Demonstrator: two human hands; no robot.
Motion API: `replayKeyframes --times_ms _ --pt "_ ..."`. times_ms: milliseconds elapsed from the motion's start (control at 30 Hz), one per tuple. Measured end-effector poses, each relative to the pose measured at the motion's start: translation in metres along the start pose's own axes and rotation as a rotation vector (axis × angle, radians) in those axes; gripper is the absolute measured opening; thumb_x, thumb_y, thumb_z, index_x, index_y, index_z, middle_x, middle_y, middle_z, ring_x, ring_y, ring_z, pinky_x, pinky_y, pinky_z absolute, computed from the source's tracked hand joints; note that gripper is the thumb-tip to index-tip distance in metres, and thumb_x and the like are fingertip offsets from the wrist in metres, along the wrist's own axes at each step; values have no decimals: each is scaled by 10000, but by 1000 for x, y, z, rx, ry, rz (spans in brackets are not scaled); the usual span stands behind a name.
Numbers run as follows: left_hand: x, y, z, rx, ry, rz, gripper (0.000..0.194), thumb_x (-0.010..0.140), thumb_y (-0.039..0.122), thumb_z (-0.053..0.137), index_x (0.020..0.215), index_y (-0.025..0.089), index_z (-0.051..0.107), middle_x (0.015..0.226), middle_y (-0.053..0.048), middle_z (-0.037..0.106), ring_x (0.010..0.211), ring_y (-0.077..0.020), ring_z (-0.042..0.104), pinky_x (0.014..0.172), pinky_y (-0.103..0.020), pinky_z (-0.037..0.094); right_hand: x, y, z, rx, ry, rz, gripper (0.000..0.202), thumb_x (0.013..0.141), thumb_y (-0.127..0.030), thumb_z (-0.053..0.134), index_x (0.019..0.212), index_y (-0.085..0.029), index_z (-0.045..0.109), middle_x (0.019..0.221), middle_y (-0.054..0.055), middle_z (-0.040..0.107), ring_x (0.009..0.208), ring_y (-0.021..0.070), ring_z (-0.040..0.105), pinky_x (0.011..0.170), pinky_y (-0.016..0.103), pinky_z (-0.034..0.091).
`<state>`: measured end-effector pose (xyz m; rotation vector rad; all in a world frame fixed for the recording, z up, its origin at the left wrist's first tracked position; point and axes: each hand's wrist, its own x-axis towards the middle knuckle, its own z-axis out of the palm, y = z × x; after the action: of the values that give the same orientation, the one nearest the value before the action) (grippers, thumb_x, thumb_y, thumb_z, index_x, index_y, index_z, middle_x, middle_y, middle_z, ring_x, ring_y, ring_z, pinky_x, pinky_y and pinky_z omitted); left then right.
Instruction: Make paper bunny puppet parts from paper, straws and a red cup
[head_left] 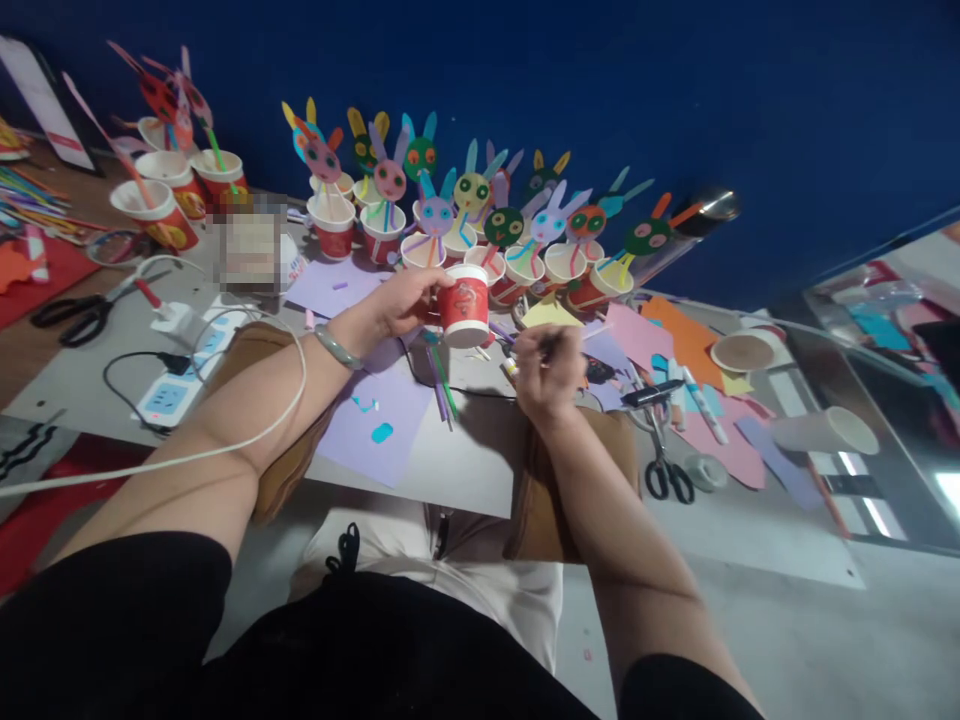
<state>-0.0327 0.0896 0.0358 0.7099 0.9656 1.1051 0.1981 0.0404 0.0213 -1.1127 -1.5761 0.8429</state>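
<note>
Gripping a red paper cup (463,305) on its side, mouth toward the camera, the left hand (401,303) wraps its fingers around the cup above purple paper (375,415). Right hand (546,372), fingers clenched on a thin stick (559,343), rests just beside it. Decorated bunny cups (480,235) stand in a row behind; scissors (664,465) lie to the right.

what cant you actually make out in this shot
- Head view: the thin tool in the right hand is mostly hidden by the fingers; its kind is unclear.
- The box beside the power strip is blurred out.
- The red paper cup in the left hand: its print is too small to read.
- Its mouth faces away, so the contents are hidden.
</note>
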Motion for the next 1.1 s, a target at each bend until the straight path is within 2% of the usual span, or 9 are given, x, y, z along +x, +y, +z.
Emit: replayKeyframes --times_ms 100,200,367,467,567,700,800,933,1100 --pt "-2 -1 2 43 -49 10 205 681 207 715 865 146 648 762 -14 661 675 -152 624 676 -319 541 4 22 13 -106 80 -9 506 907 -735 676 806 -279 483 689 -23 505 662 178 500 691 366 528" --pt "-3 -5 4 113 -77 38 161 689 196 718 807 163 615 737 4 638 669 -131 602 641 -274 509 8 23 12 -8 35 51 500 933 -717 657 786 -275 476 674 -29 513 665 172 515 648 329 500" --pt "-5 -13 9 254 -164 43 164 710 186 732 772 178 580 752 5 648 727 -135 641 674 -254 493 10 22 8 79 -119 154 502 785 -649 860 824 -263 541 720 -26 588 670 163 541 619 314 493" --pt "-7 -16 9 306 -211 65 194 700 197 773 765 175 592 734 18 621 668 -113 597 655 -251 461 11 26 8 90 -179 198 493 726 -583 927 849 -255 580 726 -27 603 680 165 557 636 319 516" --pt "-6 -17 7 363 -232 95 172 704 215 789 793 166 650 747 12 633 644 -101 562 622 -247 405 12 31 8 139 -203 237 470 709 -529 949 898 -250 622 744 -26 632 703 173 588 655 327 550" --pt "-4 -17 3 441 -268 150 142 715 215 791 806 152 701 779 -12 677 704 -120 590 684 -270 436 13 33 8 172 -203 249 477 666 -463 976 939 -249 647 811 -19 689 767 188 641 727 353 601" --pt "-3 -16 1 520 -281 216 132 736 215 795 822 135 735 788 -28 693 735 -130 598 722 -284 445 13 30 9 161 -201 250 503 660 -464 973 982 -243 655 860 -12 712 788 189 655 762 366 602" --pt "-3 -15 2 550 -267 238 94 777 213 786 786 144 723 728 -12 652 691 -121 559 687 -275 428 12 24 11 142 -208 254 523 663 -499 967 968 -244 628 873 -7 701 769 182 634 692 340 564" --pt "-3 -12 4 488 -176 216 144 808 129 752 725 158 637 691 12 590 648 -104 517 667 -261 406 14 31 14 154 -121 254 475 817 -634 837 869 -271 536 851 9 666 824 205 631 733 358 561"
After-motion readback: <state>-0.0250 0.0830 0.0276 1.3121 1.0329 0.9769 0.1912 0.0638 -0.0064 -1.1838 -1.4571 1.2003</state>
